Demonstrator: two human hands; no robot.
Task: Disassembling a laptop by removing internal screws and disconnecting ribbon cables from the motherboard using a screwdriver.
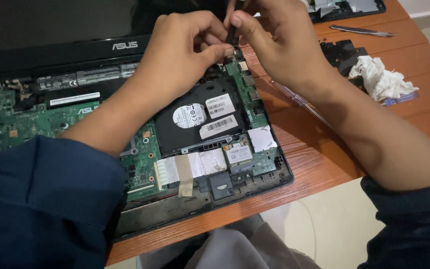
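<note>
Tool tip (231, 37) hidden btwn fingers (215, 50).

The bench (324, 164) is a reddish-brown wooden surface of grooved planks, and it is occupying the frame from 9 o'clock to 3 o'clock. Its front edge is running diagonally from 7 o'clock up toward 3 o'clock. A pale, cream-coloured floor (324, 234) is showing beyond that edge at 5 o'clock and again past the far corner at 2 o'clock. Soft, even light is falling on the wood, producing only faint shadows.
</note>
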